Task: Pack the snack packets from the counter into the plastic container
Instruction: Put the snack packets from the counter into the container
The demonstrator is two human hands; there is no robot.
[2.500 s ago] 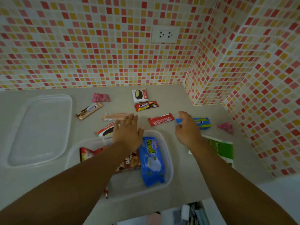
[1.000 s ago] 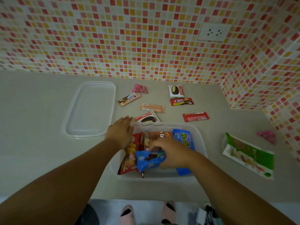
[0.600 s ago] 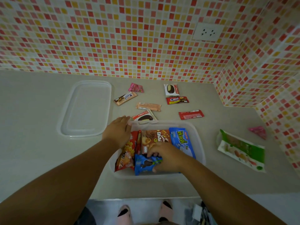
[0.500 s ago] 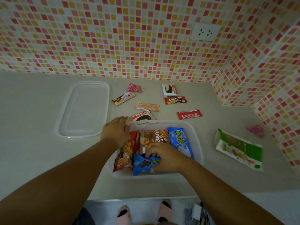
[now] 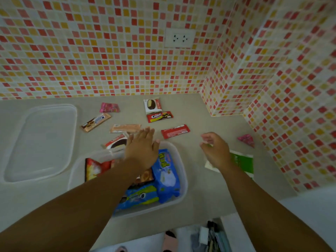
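The clear plastic container (image 5: 182,171) stands near the counter's front edge. Inside lie a blue packet (image 5: 166,174), a smaller blue cookie packet (image 5: 140,197), a red-orange chip bag (image 5: 94,168) and a brown packet partly under my arm. My left hand (image 5: 142,147) hovers flat over the container's far rim, fingers straight, holding nothing. My right hand (image 5: 215,150) hangs to the right of the container with loosely curled fingers, empty, above a green and white packet (image 5: 241,161). Loose packets lie beyond: a red bar (image 5: 175,131), a peach bar (image 5: 125,128), a black-and-white packet (image 5: 116,142).
The container's clear lid (image 5: 41,140) lies at the left. Farther back are a pink packet (image 5: 109,107), a brown bar (image 5: 96,122), a red cookie packet (image 5: 159,116) and a white packet (image 5: 152,105). A pink packet (image 5: 246,140) lies by the tiled right wall.
My right hand left the small blue cookie packet in the container and moved out to the right, empty. My left hand slid from the container's left rim to its far rim.
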